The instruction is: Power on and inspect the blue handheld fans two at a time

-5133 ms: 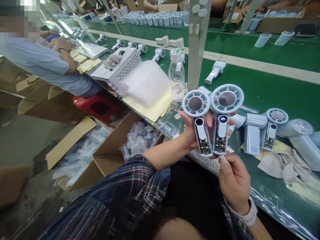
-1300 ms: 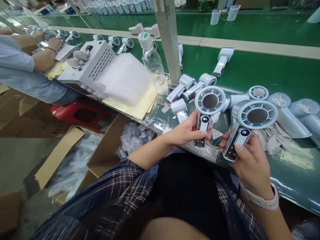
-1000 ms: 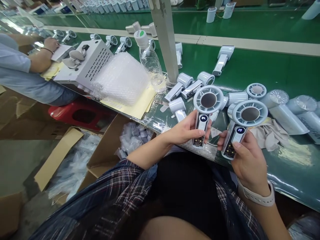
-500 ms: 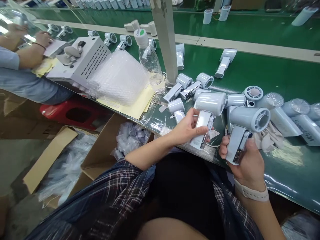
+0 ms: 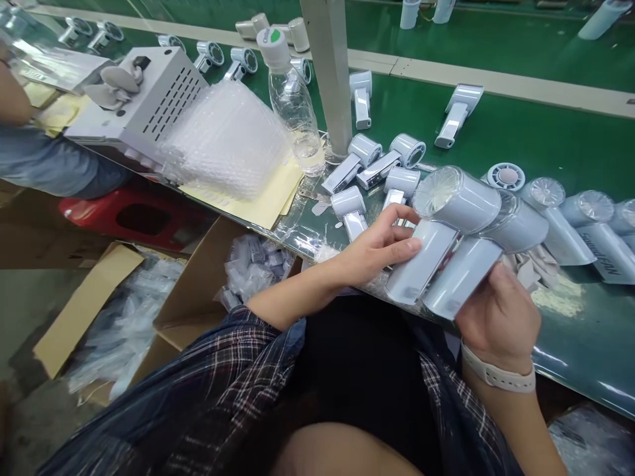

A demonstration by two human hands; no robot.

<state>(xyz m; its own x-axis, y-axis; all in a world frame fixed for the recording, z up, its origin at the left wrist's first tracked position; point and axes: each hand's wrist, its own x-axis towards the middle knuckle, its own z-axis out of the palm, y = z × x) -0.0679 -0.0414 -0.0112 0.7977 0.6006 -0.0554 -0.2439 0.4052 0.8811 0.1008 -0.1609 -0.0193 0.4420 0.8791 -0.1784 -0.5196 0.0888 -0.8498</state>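
Smooth, glossy plastic is seen on the handheld fans (image 5: 456, 211), matt cardboard on the box (image 5: 193, 284), gloss on the surface (image 5: 585, 344).

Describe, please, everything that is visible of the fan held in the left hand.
The fan is pale blue, glossy and plastic-looking, with a thick cylindrical head and a flat-faced handle. Crinkled clear film seems to cover the head's facing end; a faint dark patch shows near the handle's base. It is tilted, head uppermost, by the near edge of the green table. The left hand grips it; a second fan is close alongside, but contact is unclear.
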